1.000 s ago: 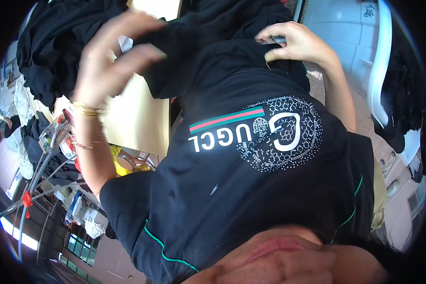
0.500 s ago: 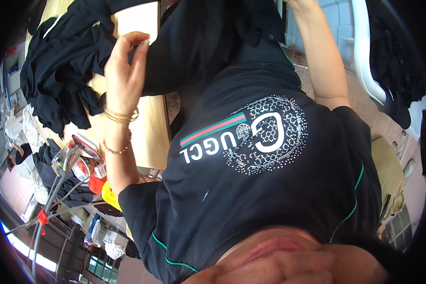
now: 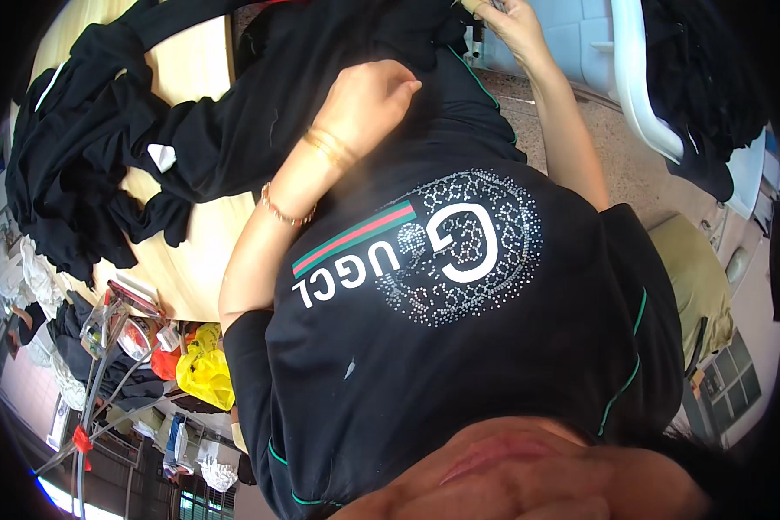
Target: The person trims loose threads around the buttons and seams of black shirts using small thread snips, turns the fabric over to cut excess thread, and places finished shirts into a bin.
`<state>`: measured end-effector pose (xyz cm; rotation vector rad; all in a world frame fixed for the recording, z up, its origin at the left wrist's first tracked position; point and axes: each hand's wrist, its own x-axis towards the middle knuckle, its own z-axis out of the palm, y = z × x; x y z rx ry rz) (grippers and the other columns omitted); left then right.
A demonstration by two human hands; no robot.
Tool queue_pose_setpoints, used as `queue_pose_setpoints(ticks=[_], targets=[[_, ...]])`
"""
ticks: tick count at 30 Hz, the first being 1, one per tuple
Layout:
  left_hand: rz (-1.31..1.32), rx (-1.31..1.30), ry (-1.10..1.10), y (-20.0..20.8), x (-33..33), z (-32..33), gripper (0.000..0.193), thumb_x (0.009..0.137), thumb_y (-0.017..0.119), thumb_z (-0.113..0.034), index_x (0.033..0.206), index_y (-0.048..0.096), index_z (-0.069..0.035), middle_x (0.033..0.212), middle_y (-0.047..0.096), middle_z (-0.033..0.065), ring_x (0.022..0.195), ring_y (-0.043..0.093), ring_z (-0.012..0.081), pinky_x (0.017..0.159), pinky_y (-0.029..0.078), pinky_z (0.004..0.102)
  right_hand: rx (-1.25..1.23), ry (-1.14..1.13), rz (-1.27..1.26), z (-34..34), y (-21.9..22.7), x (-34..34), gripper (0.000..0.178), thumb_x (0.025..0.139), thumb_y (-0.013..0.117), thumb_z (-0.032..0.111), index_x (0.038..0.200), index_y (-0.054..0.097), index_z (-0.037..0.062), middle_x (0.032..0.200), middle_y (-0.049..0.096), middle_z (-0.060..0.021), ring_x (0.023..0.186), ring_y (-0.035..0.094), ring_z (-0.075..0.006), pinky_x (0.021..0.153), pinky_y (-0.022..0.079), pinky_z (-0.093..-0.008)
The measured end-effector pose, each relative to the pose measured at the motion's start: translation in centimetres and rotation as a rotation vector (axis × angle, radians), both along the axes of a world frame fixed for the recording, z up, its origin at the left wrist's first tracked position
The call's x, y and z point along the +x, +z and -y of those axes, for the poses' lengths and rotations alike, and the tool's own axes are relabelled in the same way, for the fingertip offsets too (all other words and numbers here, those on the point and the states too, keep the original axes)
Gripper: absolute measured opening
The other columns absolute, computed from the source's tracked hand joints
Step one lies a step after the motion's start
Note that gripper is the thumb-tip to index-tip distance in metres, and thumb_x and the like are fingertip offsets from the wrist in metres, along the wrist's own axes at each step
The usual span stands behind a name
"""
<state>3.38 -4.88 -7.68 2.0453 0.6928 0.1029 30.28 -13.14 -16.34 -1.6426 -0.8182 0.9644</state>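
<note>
My left hand (image 3: 368, 106), with bracelets at the wrist, is over the black cloth (image 3: 269, 130) in front of my body. Its fingers are curled and thumb and forefinger press together; whatever they hold, if anything, is too small to make out. My right hand (image 3: 513, 33) reaches to the upper edge, beside the rim of the same dark cloth. The fingers there are bent together, partly cut off by the frame, and what is between them does not show. A small white piece (image 3: 161, 157) lies on the cloth to the left.
Heaped black garments (image 3: 78, 165) cover much of the pale wooden table (image 3: 212, 251) at left. A yellow plastic bag (image 3: 206, 373) hangs below its edge, near a metal frame (image 3: 95, 407). On the right stands a light blue plastic tub (image 3: 637, 78), with more dark cloth (image 3: 706, 95) beyond.
My left hand has swung right, from above the table to in front of my body. My right hand has come slightly left and lower into view. The dark cloth has shifted, and the white piece now shows.
</note>
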Motion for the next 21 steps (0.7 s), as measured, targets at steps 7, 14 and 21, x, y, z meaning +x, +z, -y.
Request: queue_pose_setpoints(ticks=[7, 14, 21], targets=[[-0.072, 0.513, 0.074, -4.5, 4.0, -0.2, 0.039, 0.084, 0.08, -0.03, 0.11, 0.065, -0.005, 0.102, 0.064, 0.0122, 0.09, 0.069, 0.0322, 0.077, 0.058, 0.0407, -0.229, -0.161, -0.356, 3.6, -2.0, 0.4, 0.029, 0.096, 0.071, 0.034, 0.098, 0.066, 0.0064, 0.073, 0.056, 0.0031, 0.047, 0.037, -0.003, 0.042, 0.024, -0.0225], [0.257, 0.263, 0.12, -6.4, 3.0, -2.5, 0.017, 0.086, 0.074, -0.012, 0.098, 0.066, -0.002, 0.106, 0.065, 0.0118, 0.085, 0.066, 0.0278, 0.081, 0.055, 0.0359, -0.111, -0.147, -0.466, 1.4, 0.3, -0.5, 0.023, 0.097, 0.07, 0.028, 0.102, 0.068, 0.0049, 0.073, 0.057, 0.004, 0.05, 0.041, -0.0038, 0.045, 0.028, -0.0211], [0.474, -0.31, 0.268, -0.8, -2.2, -2.5, 0.019, 0.097, 0.06, 0.0, 0.116, 0.062, -0.001, 0.107, 0.069, 0.0032, 0.096, 0.063, 0.0097, 0.088, 0.05, 0.025, -0.075, 0.277, -0.172, -1.5, 7.3, -3.9, 0.05, 0.087, 0.08, 0.013, 0.133, 0.063, 0.0019, 0.108, 0.064, -0.0019, 0.072, 0.055, -0.0045, 0.063, 0.044, -0.02]])
